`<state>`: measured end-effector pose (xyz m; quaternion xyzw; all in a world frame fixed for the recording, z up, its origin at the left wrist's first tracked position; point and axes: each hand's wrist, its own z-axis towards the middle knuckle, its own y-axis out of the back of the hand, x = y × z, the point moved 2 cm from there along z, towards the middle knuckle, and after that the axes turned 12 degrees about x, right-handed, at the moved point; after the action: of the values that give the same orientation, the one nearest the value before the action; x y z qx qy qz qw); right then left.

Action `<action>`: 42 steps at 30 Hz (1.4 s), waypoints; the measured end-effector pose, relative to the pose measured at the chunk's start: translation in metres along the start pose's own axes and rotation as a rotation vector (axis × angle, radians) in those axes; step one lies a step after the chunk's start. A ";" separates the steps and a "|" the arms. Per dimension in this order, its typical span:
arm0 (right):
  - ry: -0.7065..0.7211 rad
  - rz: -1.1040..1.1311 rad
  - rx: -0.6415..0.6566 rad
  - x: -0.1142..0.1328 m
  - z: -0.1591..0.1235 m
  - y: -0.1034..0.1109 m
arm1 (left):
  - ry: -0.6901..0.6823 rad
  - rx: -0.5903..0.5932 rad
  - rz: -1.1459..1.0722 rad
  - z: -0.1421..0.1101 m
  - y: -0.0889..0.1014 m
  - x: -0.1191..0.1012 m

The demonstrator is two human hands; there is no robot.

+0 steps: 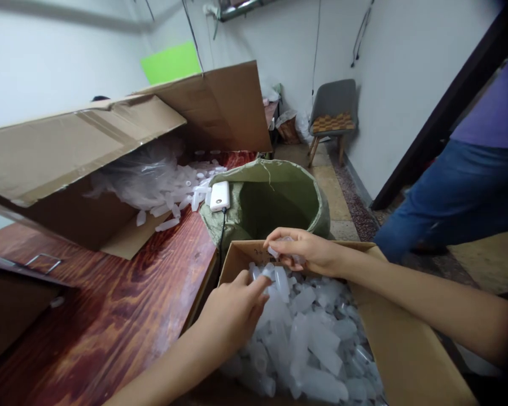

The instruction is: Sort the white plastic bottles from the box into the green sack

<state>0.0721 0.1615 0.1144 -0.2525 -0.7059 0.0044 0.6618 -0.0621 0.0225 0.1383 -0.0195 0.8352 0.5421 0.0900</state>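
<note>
Below me, an open cardboard box (406,332) is heaped with small translucent plastic bottles (317,338). My right hand (302,249) is above the far side of the box, its fingers curled around a few of these bottles. Nearer, on the left side, my left hand (232,307) reaches over the heap with bent fingers. A small bottle (268,270) shows at its fingertips and seems to be pinched there; the thumb is partly hidden.
Behind the box stands an open green sack (279,197), with a white power bank (219,196) and cable on its rim. A large cardboard carton (122,124) lies on the red wooden table (161,293), bottles spilling out. A person in jeans (461,192) is at right; a grey chair (333,107) stands behind.
</note>
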 end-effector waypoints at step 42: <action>0.622 -0.995 -0.185 0.007 -0.145 -0.006 | 0.129 0.266 -1.520 -0.009 0.037 -0.094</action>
<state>0.2062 0.1112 0.1406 0.0627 -0.5098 -0.4423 0.7352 0.0240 0.0234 0.1911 -0.6078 0.6542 0.2243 0.3902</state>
